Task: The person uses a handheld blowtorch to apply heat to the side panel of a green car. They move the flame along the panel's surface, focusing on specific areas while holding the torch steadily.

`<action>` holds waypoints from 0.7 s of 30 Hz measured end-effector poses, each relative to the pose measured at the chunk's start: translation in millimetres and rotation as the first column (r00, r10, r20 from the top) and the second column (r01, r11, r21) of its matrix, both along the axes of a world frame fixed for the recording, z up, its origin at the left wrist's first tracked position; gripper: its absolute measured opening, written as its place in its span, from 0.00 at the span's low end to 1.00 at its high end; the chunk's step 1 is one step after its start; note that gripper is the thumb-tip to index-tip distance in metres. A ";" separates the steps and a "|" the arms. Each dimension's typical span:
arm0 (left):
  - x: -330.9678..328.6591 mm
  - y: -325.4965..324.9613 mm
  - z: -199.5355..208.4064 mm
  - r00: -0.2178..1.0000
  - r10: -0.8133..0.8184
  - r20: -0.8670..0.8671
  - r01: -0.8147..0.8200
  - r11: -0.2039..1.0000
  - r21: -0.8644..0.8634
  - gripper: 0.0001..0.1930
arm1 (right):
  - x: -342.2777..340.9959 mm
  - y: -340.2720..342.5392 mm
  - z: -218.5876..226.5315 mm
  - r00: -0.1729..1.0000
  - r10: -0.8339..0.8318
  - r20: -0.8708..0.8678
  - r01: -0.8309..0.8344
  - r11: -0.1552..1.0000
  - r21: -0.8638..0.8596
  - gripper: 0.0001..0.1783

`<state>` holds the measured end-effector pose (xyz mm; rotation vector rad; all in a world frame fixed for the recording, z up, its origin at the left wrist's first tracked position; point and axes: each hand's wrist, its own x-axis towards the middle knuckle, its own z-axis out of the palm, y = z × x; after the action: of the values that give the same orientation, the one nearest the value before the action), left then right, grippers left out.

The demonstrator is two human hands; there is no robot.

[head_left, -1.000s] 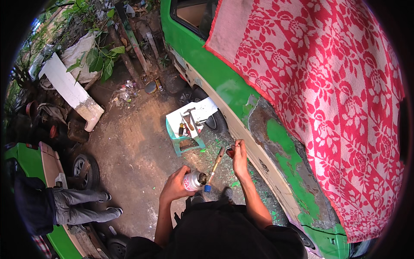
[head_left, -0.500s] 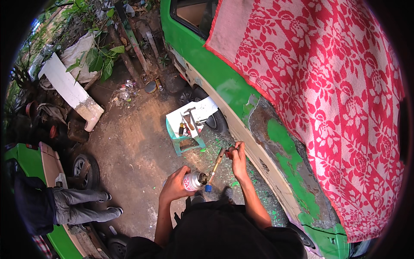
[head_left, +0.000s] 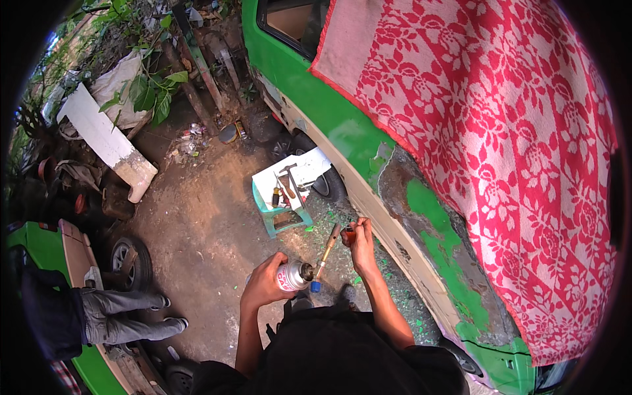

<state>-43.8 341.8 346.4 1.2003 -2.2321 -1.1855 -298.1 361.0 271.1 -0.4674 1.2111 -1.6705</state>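
My left hand [head_left: 266, 282] is wrapped around a silver gas canister [head_left: 288, 277] fitted with a torch head. The torch's brass tube [head_left: 327, 251] points away from me and slightly right, with a blue knob [head_left: 316, 287] at its near end. Close to the tube's tip, my right hand [head_left: 363, 249] is closed on a small red object that looks like a lighter [head_left: 348, 236]. A narrow gap shows between the two, and no flame can be made out. Just to the right stands a green car [head_left: 352, 135] with paint stripped from its side.
A small green stool [head_left: 289, 227] ahead bears white sheets, a hammer [head_left: 287, 182] and a screwdriver [head_left: 276, 196]. A red-and-white floral blanket [head_left: 454, 125] covers the car's upper part. At left, a person in grey trousers [head_left: 122, 316] is beside another green car [head_left: 41, 247]. Paint flakes litter the ground.
The lighter in my right hand has shifted slightly toward me, away from the torch tip. My left hand and the canister have moved slightly left.
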 end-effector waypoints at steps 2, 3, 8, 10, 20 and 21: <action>-0.7 0.3 1.6 1.000 -0.018 -0.008 0.018 1.000 0.011 0.36 | 4.6 -2.5 -1.5 0.997 -0.024 0.076 0.025 1.000 -0.002 0.05; 0.1 0.8 1.3 1.000 -0.024 -0.001 0.024 1.000 0.002 0.36 | 8.4 -4.2 -1.0 0.992 -0.034 0.118 0.034 0.999 -0.004 0.05; 1.8 2.7 1.1 0.999 -0.040 0.015 0.040 0.999 0.024 0.36 | 18.4 -3.1 2.5 0.974 -0.033 0.222 0.040 0.999 -0.024 0.05; 0.9 3.2 4.0 0.999 -0.037 0.027 0.037 0.999 0.003 0.36 | 19.6 -3.2 -2.8 0.957 -0.037 0.288 0.053 0.997 -0.047 0.05; 3.5 1.6 14.3 0.993 -0.059 0.098 0.064 0.997 -0.045 0.34 | 23.7 4.3 -12.5 0.986 -0.113 0.126 0.118 0.993 -0.032 0.06; 3.8 1.2 14.9 0.993 -0.062 0.104 0.067 0.997 -0.039 0.34 | 24.4 5.4 -12.3 0.987 -0.140 0.075 0.143 0.989 -0.038 0.07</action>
<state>-40.0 343.0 361.3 1.2066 -2.3761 -1.1174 -273.8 366.4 258.8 -0.3519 1.1799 -1.8217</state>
